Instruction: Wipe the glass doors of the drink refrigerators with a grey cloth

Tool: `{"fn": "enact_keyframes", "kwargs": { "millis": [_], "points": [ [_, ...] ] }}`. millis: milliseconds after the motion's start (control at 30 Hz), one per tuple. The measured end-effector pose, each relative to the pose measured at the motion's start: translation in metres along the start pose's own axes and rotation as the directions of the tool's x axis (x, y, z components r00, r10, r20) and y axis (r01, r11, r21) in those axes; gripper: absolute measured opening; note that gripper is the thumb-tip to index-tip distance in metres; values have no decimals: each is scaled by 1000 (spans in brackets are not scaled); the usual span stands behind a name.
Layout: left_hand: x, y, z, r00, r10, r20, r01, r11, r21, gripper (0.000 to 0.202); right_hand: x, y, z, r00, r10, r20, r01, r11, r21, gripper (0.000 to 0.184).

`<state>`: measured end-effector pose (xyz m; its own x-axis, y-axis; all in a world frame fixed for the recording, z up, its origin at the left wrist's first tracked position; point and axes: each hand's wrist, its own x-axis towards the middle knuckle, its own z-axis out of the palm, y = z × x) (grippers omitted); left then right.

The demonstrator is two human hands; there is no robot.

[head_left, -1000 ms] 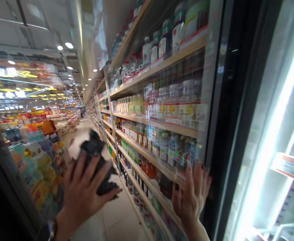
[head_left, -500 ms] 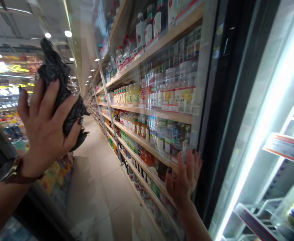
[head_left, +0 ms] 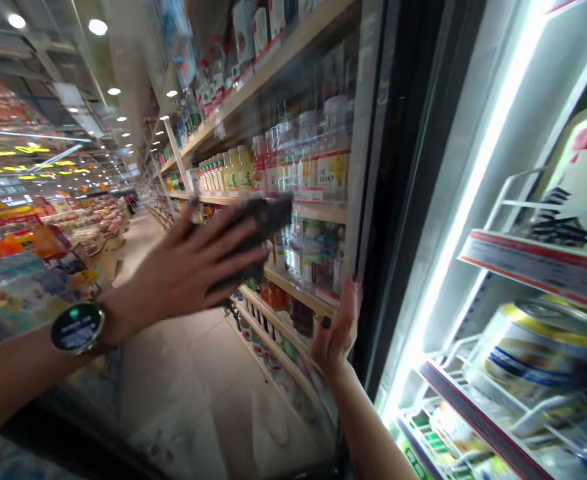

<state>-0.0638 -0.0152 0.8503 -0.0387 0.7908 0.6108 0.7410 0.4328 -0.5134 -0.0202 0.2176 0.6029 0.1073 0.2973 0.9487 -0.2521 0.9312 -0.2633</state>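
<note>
My left hand (head_left: 203, 260), a watch on its wrist, is spread over a crumpled black cloth (head_left: 273, 217) and holds it against a glass door (head_left: 253, 373). The moving fingers and cloth are blurred. Lower right, my right hand (head_left: 338, 333) rests against the door close to its dark frame (head_left: 388, 220). Its thumb stands apart and the visible finger points upward; the other fingers are partly hidden. I see nothing held in it.
Right of the door frame is a lit fridge with wire shelves, price strips (head_left: 538, 267) and a can (head_left: 543, 347). Through the glass show wooden shelves (head_left: 273, 60) of bottles, a tiled aisle floor (head_left: 183, 387) and packaged goods (head_left: 33, 267) on the left.
My left hand has swept the black cloth rightward and down across the glass. My right hand remains by the door frame. The view has turned right, showing more of the fridge.
</note>
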Motion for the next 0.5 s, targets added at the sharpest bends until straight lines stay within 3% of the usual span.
{"fn": "enact_keyframes", "kwargs": {
  "millis": [67, 100, 167, 233, 267, 300, 367, 433, 500],
  "points": [
    [23, -1, -7, 996, -27, -81, 34, 995, 94, 64, -4, 1, -1, 999, 51, -16, -50, 998, 47, 69],
    [26, 6, -1, 991, -27, -130, 47, 987, 152, 68, -6, 2, -1, 997, 69, -15, -68, 996, 61, 69],
    [10, 33, 32, 985, 5, -173, 28, 982, 187, 72, -11, 5, -3, 996, 87, -7, -86, 995, 58, 71],
    [-30, 68, 83, 979, 191, -76, -175, 968, 180, 68, -15, 9, -5, 997, 74, 8, -75, 996, 42, 72],
    [-57, 83, 110, 935, 355, 2, -350, 920, 178, 66, -17, 11, -6, 998, 61, 12, -61, 997, 37, 72],
    [-83, 95, 135, 857, 513, 48, -512, 840, 181, 60, -18, 12, -6, 999, 47, 12, -47, 998, 37, 73],
    [-127, 102, 167, 727, 672, 140, -686, 699, 202, 55, -19, 15, -7, 999, 29, 27, -30, 999, 45, 73],
    [-141, 83, 168, 661, 717, 221, -750, 636, 182, 62, -19, 15, -6, 998, 26, 52, -28, 999, 29, 73],
    [-118, 45, 137, 683, 688, 245, -727, 674, 135, 72, -18, 15, -5, 998, 15, 68, -14, 1000, -12, 73]
  ]
}}
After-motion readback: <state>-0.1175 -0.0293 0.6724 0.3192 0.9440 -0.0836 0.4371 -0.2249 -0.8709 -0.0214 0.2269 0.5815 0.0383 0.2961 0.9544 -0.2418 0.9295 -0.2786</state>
